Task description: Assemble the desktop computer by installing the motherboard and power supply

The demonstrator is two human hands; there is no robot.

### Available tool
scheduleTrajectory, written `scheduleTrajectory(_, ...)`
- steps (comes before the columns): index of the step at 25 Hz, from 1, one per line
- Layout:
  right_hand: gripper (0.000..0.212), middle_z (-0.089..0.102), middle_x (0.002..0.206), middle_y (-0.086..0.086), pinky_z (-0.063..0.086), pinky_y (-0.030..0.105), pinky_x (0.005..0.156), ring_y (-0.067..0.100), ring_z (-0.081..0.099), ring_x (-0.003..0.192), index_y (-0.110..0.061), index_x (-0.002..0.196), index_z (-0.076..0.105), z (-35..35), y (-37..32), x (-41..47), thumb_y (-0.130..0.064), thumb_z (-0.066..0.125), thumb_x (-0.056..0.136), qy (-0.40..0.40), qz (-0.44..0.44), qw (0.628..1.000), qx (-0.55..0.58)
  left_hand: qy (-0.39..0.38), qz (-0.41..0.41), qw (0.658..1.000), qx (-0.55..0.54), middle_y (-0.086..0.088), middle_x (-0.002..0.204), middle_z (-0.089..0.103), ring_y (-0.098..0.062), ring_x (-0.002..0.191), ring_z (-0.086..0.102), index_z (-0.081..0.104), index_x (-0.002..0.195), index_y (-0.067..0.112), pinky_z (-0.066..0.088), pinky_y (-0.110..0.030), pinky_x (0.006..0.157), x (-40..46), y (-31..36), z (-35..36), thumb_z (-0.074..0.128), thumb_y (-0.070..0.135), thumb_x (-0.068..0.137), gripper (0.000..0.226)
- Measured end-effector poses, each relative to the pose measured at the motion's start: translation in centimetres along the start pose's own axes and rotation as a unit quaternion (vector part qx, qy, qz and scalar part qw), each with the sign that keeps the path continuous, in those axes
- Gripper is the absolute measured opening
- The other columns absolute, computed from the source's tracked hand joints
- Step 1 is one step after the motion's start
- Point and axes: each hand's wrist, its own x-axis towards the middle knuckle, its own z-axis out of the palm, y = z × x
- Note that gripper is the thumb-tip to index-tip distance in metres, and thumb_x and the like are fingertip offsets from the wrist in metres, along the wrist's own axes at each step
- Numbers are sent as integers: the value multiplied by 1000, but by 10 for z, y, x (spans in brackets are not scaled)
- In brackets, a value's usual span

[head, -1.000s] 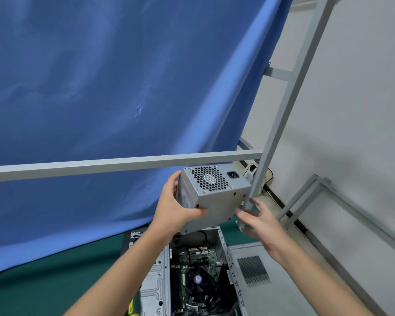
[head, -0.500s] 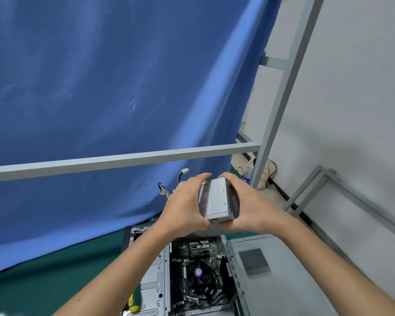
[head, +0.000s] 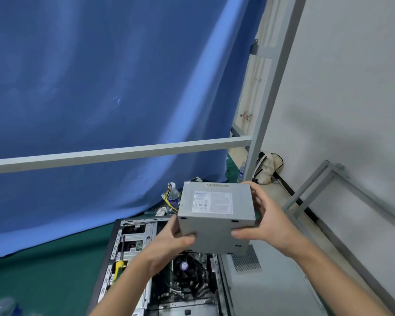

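Observation:
I hold a grey metal power supply [head: 216, 215] in the air above the open computer case [head: 132, 245], its white label facing up. My left hand [head: 171, 241] grips its lower left corner, thumb on the near face. My right hand [head: 263, 221] grips its right side, fingers over the far edge. Yellow and black cables [head: 169, 199] trail from the unit's far left. Inside the case the motherboard [head: 187, 277] lies flat with a round CPU fan [head: 184, 266]; my left forearm covers part of it.
A yellow-handled screwdriver [head: 118, 265] lies on the case's drive bay. The case's grey side panel [head: 267, 290] lies flat on the right. A water bottle [head: 173, 198] stands behind the case. A grey frame bar [head: 123, 152] crosses overhead before a blue curtain. The table is green.
The power supply has been turned from edge-on to label side up and lowered toward the case. Both hands shifted their grip to its sides.

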Motion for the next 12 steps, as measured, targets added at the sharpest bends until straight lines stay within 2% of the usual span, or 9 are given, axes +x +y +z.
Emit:
scheduleTrajectory(2, 99, 59, 131, -5, 54, 34, 92, 16, 54, 125, -34, 133, 48, -10, 4, -5, -14, 96, 49, -2, -1, 999, 49, -13, 23, 997, -66, -17, 134, 58, -34, 123, 56, 43, 137, 11, 47, -47, 102, 6, 5, 16, 85, 15, 52, 95)
scheduleTrajectory(4, 97, 59, 131, -1, 53, 43, 95, 21, 55, 124, -33, 132, 49, -19, 10, -8, -14, 95, 49, -1, 2, 996, 91, -5, 41, 994, -104, -17, 130, 61, -34, 119, 59, 44, 135, 11, 52, -48, 96, 11, 8, 28, 92, 12, 45, 102)
scheduleTrajectory(7, 91, 61, 129, 2, 54, 40, 92, 26, 58, 121, -34, 130, 51, -31, 24, -14, -11, 91, 52, -16, 18, 989, 144, 5, 38, 994, -103, -14, 123, 66, -31, 109, 65, 43, 131, 10, 55, -44, 84, 13, 3, 36, 100, 22, 39, 108)
scheduleTrajectory(9, 89, 61, 130, 7, 54, 36, 87, 29, 60, 119, -33, 130, 52, -38, 33, -18, -8, 90, 53, -30, 26, 982, 185, -12, 38, 994, -104, -12, 124, 65, -29, 109, 63, 45, 130, 11, 54, -46, 86, 13, 2, 36, 97, 30, 49, 98)
scheduleTrajectory(12, 91, 60, 132, 15, 54, 36, 85, 32, 61, 116, -27, 134, 51, -47, 44, -24, 1, 87, 55, -43, 33, 968, 244, 20, 35, 994, -98, -6, 120, 65, -21, 112, 58, 58, 118, 12, 40, -47, 103, 19, 2, 33, 77, 47, 74, 59)
